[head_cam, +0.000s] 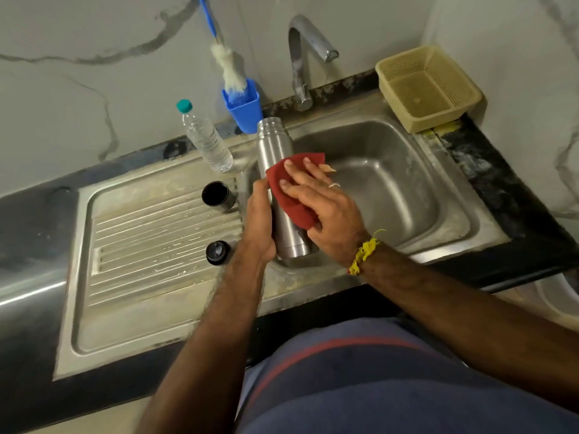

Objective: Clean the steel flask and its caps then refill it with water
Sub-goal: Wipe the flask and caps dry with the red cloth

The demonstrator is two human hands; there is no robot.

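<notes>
Mid-frame: left hand (260, 220) gripping steel flask (280, 186) low, long axis toward upper frame, mouth up; right hand (316, 198) pressing red cloth (291, 189) flat against flask's right side.

One steel flask (274, 145), two black caps (218, 196) (217, 252), one red cloth (293, 195), one plastic water bottle (205, 137), one bottle brush (230, 70) in one blue holder (247, 112), one tap (302, 57), one beige basket (429, 86), two hands (260, 227) (322, 208).
</notes>
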